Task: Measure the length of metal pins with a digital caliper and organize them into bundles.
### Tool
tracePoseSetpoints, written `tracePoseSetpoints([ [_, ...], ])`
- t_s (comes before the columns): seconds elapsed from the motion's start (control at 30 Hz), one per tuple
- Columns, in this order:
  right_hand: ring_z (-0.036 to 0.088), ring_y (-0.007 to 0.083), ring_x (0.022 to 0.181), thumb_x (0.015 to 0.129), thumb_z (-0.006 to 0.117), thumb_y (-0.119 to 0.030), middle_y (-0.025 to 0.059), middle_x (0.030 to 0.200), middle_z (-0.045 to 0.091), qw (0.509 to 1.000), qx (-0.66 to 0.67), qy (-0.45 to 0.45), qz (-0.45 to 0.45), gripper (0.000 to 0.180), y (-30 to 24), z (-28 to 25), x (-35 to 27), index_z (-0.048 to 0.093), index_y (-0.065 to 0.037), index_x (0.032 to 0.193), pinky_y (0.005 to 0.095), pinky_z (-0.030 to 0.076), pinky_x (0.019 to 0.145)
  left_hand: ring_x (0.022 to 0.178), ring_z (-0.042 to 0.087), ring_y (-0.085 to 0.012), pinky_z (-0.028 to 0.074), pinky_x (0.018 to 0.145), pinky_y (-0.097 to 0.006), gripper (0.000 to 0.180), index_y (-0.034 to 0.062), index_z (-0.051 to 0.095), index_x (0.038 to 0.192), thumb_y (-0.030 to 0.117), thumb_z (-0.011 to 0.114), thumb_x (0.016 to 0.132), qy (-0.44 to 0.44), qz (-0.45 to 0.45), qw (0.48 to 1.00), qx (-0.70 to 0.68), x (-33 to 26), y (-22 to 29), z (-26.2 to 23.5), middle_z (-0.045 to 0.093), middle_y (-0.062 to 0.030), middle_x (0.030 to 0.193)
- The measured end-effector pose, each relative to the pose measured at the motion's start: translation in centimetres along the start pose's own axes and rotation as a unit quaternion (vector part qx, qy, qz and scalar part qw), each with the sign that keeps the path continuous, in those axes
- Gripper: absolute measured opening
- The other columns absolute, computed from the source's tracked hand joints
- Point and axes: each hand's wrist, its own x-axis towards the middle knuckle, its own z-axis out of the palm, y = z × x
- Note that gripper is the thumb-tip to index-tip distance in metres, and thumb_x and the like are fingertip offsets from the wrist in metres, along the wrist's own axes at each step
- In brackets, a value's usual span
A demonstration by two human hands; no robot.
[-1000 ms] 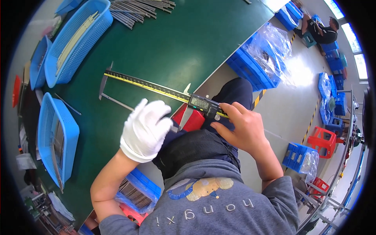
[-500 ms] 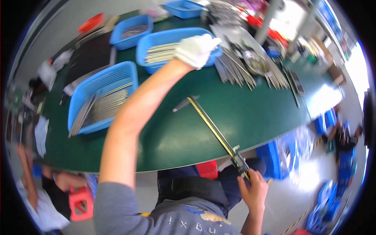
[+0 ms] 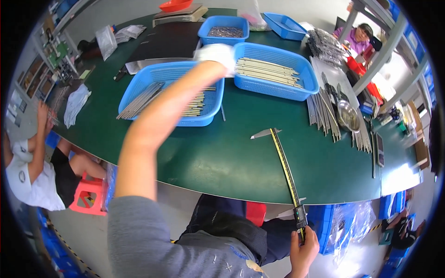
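Observation:
My left hand (image 3: pixel 216 53), in a white glove, is stretched far out over the green table (image 3: pixel 222 162). It hovers at the gap between two blue baskets, right by the metal rods (image 3: pixel 266 69) in the right-hand basket (image 3: pixel 309 81). Whether it grips a rod is hidden. My bare right hand (image 3: pixel 303 248) sits below the table's near edge and holds the sliding head of a long yellow-scaled digital caliper (image 3: pixel 283 162). The caliper lies across the table with its jaw pointing away from me.
The left basket (image 3: pixel 139 88) holds more rods, and a smaller blue bin (image 3: pixel 224 28) stands behind. Loose rods (image 3: pixel 322 111) and a metal bowl (image 3: pixel 347 116) lie at the right. One person sits at the left near a pink stool (image 3: pixel 90 194), another person at the far right (image 3: pixel 359 37).
My left hand has gone from beside the caliper out to the baskets. The right hand keeps its hold on the caliper, and the view has swung up over the table.

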Motion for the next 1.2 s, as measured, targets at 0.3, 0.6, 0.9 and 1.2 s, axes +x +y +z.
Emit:
tracePoseSetpoints([
  [0.3, 0.060, 0.0254, 0.057, 0.078, 0.070, -0.027, 0.0074, 0.071, 0.057, 0.998, 0.004, -0.057, 0.018, 0.034, -1.3, -0.5, 1.3, 0.060, -0.006, 0.102, 0.0366, 0.046, 0.050, 0.098, 0.061, -0.0381, 0.049, 0.084, -0.042, 0.023, 0.0029, 0.069, 0.094, 0.011, 0.056, 0.076, -0.148, -0.116, 0.967, 0.169, -7.6, -16.0, 4.3, 0.064, -0.0233, 0.102],
  [0.6, 0.059, 0.0292, 0.062, 0.079, 0.068, -0.027, 0.0084, 0.075, 0.056, 0.999, -0.020, -0.029, 0.033, 0.029, -1.2, -0.3, 0.3, 0.060, -0.006, 0.099, 0.0387, 0.045, 0.053, 0.084, 0.059, -0.0299, 0.048, 0.075, -0.039, 0.028, 0.0039, 0.062, 0.107, 0.005, 0.050, 0.082, 0.190, 0.401, 0.883, -0.151, -12.9, 0.0, 0.8, 0.061, -0.0154, 0.090],
  [0.9, 0.058, 0.0279, 0.060, 0.078, 0.068, -0.023, 0.0084, 0.074, 0.055, 0.999, -0.028, -0.014, 0.037, 0.025, -1.7, -0.1, 0.7, 0.059, -0.006, 0.094, 0.0375, 0.044, 0.053, 0.064, 0.056, -0.0191, 0.048, 0.057, -0.030, 0.028, 0.0067, 0.064, 0.095, 0.013, 0.061, 0.068, 0.095, 0.626, 0.720, -0.283, -17.9, 7.8, 8.7, 0.055, -0.0025, 0.071],
  [1.2, 0.057, 0.0272, 0.058, 0.076, 0.070, -0.017, 0.0096, 0.071, 0.054, 0.999, -0.021, -0.007, 0.037, 0.024, -1.7, -0.4, 0.7, 0.059, -0.004, 0.094, 0.0348, 0.042, 0.051, 0.061, 0.053, -0.0221, 0.047, 0.055, -0.031, 0.027, 0.0068, 0.064, 0.090, 0.012, 0.061, 0.063, 0.117, 0.606, 0.719, -0.319, -18.1, 8.1, 10.4, 0.055, -0.0036, 0.072],
])
